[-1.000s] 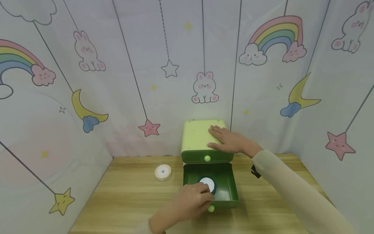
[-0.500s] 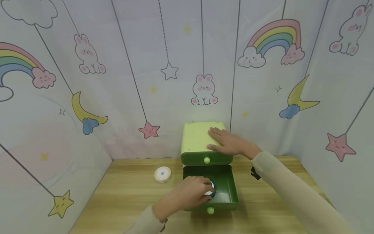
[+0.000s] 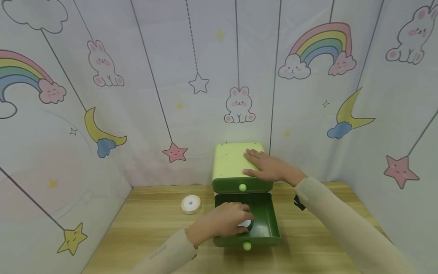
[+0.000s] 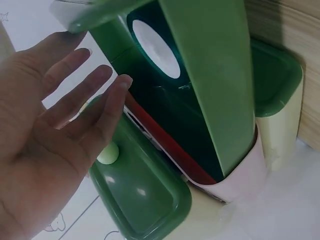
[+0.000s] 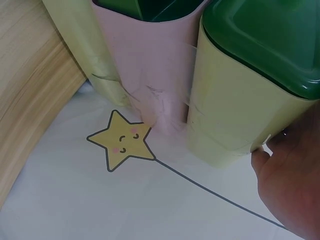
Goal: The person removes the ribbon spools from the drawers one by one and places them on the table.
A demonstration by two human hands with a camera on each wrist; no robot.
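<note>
Green roll: in the pulled-out drawer [image 3: 264, 219], lower centre of the frame, white core [image 4: 156, 49] facing up; it appears to lie flat on the drawer floor, as a disc would settle.
Left hand: held over the roll [image 3: 246, 224] with fingers loosely bent and parted [image 3: 228, 219]; the left wrist view shows none of them wrapped round it. Whether a fingertip touches it, I cannot tell.
Right hand: spread flat on the cabinet's top [image 3: 270, 165], gripping nothing; probably a steadying palm, since a light stack with a drawer out could tip or slide.
Cabinet: yellow top [image 3: 230, 161], centre of the frame, backed close to the cloth, likely so that its fronts face the person. The pink tier [image 5: 142, 60] houses the drawer; the tiers above and below have their green fronts in place.
Knobs: pale green balls, one on the upper front [image 3: 242, 187], one on the drawer [image 3: 247, 246].
Pale roll: flat on the bench [image 3: 191, 204], left of the cabinet, beyond both hands.
Bench: wood-grained, striped light and dark [image 3: 154, 232], across the bottom of the frame.
Cloth: whitish, printed with rabbits, rainbows, moons and stars [image 3: 191, 49], on three sides.
Sleeves: beige [image 3: 332, 209].
</note>
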